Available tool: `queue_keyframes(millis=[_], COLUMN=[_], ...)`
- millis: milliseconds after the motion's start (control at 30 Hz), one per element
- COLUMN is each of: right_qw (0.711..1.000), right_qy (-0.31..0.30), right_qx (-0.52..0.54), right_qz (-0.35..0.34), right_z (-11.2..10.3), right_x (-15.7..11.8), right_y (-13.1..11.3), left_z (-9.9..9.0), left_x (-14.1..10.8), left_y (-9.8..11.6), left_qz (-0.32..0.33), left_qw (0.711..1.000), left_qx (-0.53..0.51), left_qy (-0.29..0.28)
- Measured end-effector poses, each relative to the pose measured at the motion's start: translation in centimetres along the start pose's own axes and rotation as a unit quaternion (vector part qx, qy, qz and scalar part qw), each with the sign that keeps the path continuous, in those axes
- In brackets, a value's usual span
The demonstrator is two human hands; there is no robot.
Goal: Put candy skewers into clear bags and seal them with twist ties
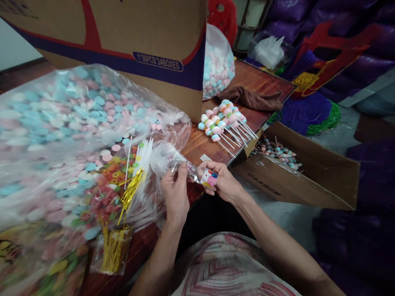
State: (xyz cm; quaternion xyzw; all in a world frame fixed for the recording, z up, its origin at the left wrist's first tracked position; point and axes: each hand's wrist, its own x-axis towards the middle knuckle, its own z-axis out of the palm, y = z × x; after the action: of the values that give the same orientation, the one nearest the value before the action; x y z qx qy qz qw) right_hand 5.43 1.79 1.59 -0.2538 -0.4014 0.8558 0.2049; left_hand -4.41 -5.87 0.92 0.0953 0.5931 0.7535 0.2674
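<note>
A clear printed wrapper is stretched between my two hands at the table's front edge. My left hand pinches its crumpled clear end between thumb and fingers. The other end, with a colorful print, is gripped by my right hand. White sticks and gold twist ties lie left of my hands on a plastic bag. Beyond my right hand, finished candy skewers in pastel colors rest in a pile on the table, their sticks pointing toward the edge.
Large clear bags of pastel candies cover the table's left side. A big cardboard box stands behind. An open carton with wrapped skewers sits at the right, below a brown cloth. Gold ties in a packet lie near left.
</note>
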Motion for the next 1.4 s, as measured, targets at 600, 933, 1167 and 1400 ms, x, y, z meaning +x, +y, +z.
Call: queue_keyframes(millis=[600,933,1167,1400], right_qw=[0.957,0.956,0.904,0.798], right_qy=[0.074,0.059,0.089,0.18], right_qx=[-0.177,-0.186,-0.278,-0.416], right_qz=[-0.218,-0.221,-0.313,-0.397], right_z=[0.9,0.4,0.9,1.1], right_x=[-0.1,0.2,-0.2,-0.6], right_y=[0.3,0.2,0.5,1.7], left_z=[-0.7,-0.7,-0.5,-0.2], left_x=[-1.9,-1.8,-1.7,-2.2], left_y=[0.9,0.9,0.1,-1.4], left_qz=[0.035,0.155,0.352,0.4], left_qw=[0.984,0.956,0.875,0.844], left_qx=[0.147,0.223,0.32,0.352], left_qy=[-0.095,-0.107,-0.085,-0.059])
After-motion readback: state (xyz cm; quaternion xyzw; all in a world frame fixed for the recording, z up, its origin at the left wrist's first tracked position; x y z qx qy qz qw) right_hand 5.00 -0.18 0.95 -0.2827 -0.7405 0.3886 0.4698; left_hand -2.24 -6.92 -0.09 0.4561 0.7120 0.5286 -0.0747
